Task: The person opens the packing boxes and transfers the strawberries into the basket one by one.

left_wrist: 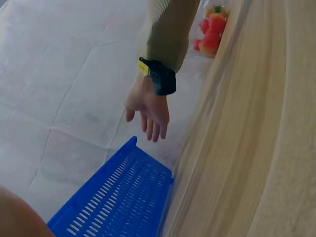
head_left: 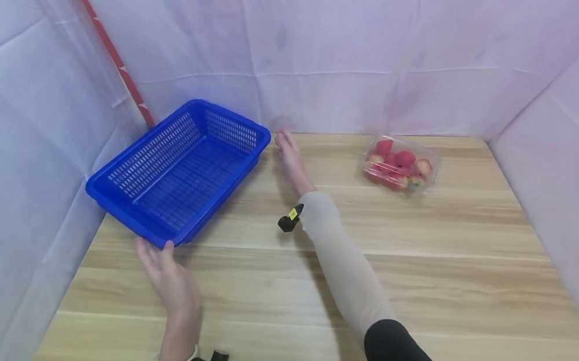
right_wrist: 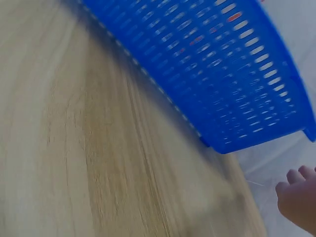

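Observation:
A blue plastic basket [head_left: 190, 179] with slotted walls sits at the back left, turned at an angle. My left hand [head_left: 172, 279] is at its near end, fingers extended and the fingertips and thumb right at the rim. Beside the far right corner, my right hand [head_left: 290, 157] reaches forward with a small gap to the basket. Its fingers look relaxed and hold nothing in the left wrist view, where the hand [left_wrist: 150, 106] hangs just past the basket's end [left_wrist: 133, 192]. The right wrist view shows the slotted long side [right_wrist: 212, 69] and part of the right hand [right_wrist: 300, 197].
A clear plastic box [head_left: 401, 165] of red and yellowish fruit stands at the back right of the wooden table [head_left: 441, 288]. White cloth walls [head_left: 333, 57] enclose the back and both sides. A red strip [head_left: 109, 44] runs down the back left corner.

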`<control>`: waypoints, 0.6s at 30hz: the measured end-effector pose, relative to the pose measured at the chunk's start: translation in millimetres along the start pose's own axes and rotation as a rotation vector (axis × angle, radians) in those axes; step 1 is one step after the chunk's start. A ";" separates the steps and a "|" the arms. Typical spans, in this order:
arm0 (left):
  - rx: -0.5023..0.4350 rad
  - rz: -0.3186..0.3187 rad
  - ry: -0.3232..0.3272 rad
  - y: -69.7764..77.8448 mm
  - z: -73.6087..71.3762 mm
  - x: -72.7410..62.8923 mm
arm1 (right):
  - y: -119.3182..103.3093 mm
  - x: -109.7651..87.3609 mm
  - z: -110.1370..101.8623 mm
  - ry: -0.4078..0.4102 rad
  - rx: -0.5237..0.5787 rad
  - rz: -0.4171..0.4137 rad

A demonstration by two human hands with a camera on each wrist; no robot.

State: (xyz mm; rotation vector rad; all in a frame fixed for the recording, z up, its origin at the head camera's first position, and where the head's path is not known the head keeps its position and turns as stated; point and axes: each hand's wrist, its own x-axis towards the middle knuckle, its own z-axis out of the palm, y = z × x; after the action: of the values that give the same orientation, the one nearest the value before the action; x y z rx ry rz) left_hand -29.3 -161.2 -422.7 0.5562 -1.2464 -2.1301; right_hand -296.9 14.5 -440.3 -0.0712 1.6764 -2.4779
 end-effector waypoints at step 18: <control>-0.149 -0.039 -0.021 3.4 5.4 -2.5 | 6.8 6.7 24.4 -0.037 0.051 0.078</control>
State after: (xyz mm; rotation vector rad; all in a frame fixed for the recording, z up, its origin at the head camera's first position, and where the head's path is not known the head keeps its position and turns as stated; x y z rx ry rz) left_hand -29.8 -157.4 -417.0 0.4982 -1.0846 -2.2444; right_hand -299.9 -11.4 -437.8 -0.0442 1.5702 -2.4450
